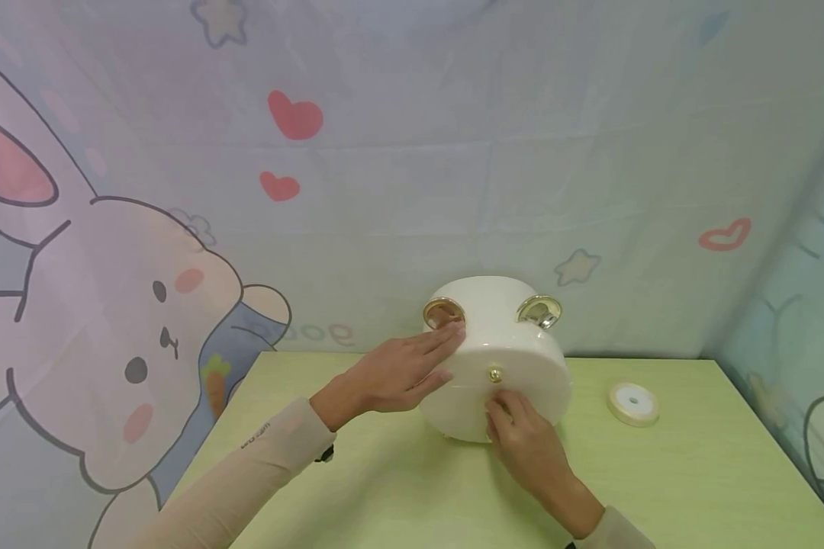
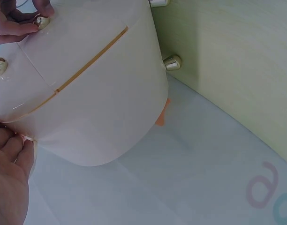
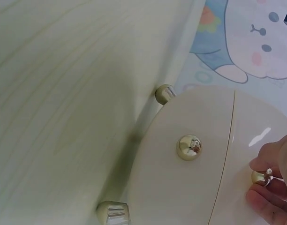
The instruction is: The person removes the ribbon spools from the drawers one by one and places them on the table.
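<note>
A glossy white rounded box (image 1: 481, 301) with gold feet and ear-like gold rings stands at the back of the table. My left hand (image 1: 398, 374) rests against its upper left, fingers extended beside the left gold ring (image 1: 444, 311). My right hand (image 1: 525, 446) is at the box's front. Between its thumb and fingertips it pinches a gold knob (image 3: 260, 177), mostly covered by the fingers. Below that, another gold knob (image 3: 189, 147) is bare, and one more gold knob (image 1: 496, 374) shows above the hand. A golden-brown line (image 2: 92, 60) runs along the front panel's edge in the left wrist view.
A pale roll with a white centre (image 1: 633, 402) lies on the light green table (image 1: 700, 457), right of the box. Behind the table hangs a printed cloth (image 1: 412, 152) with a rabbit, hearts and stars. Gold feet (image 2: 172, 62) stick out under the box.
</note>
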